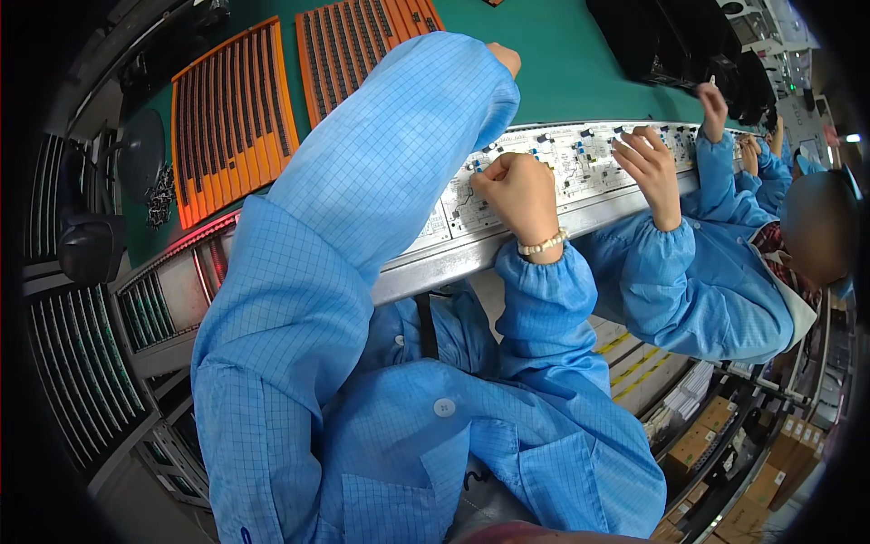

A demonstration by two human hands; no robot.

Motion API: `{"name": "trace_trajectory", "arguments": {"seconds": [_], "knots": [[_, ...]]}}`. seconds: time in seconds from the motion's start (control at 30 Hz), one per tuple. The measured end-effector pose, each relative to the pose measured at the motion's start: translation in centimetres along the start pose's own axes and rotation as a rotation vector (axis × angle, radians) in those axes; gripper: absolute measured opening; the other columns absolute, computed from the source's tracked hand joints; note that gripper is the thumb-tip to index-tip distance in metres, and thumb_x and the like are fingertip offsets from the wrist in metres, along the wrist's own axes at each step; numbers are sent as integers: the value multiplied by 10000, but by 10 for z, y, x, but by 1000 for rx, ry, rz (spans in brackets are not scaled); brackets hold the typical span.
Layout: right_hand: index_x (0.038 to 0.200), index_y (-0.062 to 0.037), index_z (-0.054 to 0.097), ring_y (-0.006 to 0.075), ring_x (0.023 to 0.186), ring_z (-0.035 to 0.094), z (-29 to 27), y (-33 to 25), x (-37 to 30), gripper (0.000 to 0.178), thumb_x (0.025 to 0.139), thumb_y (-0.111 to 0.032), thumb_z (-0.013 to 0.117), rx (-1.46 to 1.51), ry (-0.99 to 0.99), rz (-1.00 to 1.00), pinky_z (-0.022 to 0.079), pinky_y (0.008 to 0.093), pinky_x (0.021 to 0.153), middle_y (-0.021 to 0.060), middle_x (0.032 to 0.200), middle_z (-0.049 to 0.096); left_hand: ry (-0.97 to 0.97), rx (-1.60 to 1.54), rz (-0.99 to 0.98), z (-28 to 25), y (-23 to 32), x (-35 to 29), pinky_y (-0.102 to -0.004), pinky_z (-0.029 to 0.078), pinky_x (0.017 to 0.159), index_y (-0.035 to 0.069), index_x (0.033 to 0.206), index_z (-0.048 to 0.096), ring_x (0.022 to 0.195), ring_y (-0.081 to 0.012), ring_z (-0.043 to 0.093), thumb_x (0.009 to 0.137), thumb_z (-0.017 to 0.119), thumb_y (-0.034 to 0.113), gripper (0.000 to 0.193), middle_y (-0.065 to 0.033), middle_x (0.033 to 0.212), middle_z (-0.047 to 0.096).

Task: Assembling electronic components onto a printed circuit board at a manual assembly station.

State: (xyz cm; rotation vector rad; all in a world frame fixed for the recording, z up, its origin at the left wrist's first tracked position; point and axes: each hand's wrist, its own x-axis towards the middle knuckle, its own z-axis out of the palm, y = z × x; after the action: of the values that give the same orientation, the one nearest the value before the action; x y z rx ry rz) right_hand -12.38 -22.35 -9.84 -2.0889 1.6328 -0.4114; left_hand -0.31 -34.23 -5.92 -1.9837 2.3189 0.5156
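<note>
A long row of white circuit boards (566, 161) with small blue and black parts runs along a metal rail (453, 265). Over its near portion, my right hand (524, 195), a beaded bracelet on its wrist, is closed with fingertips pinched at the board's surface. Whatever lies between those fingertips is too small to make out. My left arm reaches across the boards to the far side. Only a bit of my left hand (505, 60) shows past the blue sleeve, above the green tabletop (562, 68), and its fingers are hidden.
Two orange trays (288, 136) (435, 16) hold rows of black parts. A co-worker's hands (651, 172) (713, 102) are at the boards on the right. Black bins (666, 41) stand at the back right. Board racks (86, 363) are at left, cardboard boxes (693, 446) lower right.
</note>
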Motion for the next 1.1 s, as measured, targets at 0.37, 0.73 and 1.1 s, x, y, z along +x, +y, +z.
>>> {"name": "trace_trajectory", "arguments": {"seconds": [0.37,0.73,1.1], "knots": [[712,-60,709,305,620,644,5,-14,-11,226,682,-279,760,-197,110,9,404,401,643,103,639,668,55,-6,118,0,0,-6,-583,448,949,15,1023,678,1024,-369,639,738,586,-159,346,-175,1017,676],[850,-12,729,264,692,684,-47,6,82,143,750,-109,763,-15,265,-382,539,322,650,141,793,712,391,-1171,255,-39,-90,-103,-300,488,881,4,1151,620,982,-179,591,942,558,27,220,-73,1041,627],[803,-18,703,347,718,661,-8,5,119,100,770,-112,700,-541,184,-469,547,413,690,178,791,681,192,-2331,16,11,-156,-264,-269,495,925,-33,1160,531,1023,-181,555,960,529,3,204,-107,1078,536]]}}
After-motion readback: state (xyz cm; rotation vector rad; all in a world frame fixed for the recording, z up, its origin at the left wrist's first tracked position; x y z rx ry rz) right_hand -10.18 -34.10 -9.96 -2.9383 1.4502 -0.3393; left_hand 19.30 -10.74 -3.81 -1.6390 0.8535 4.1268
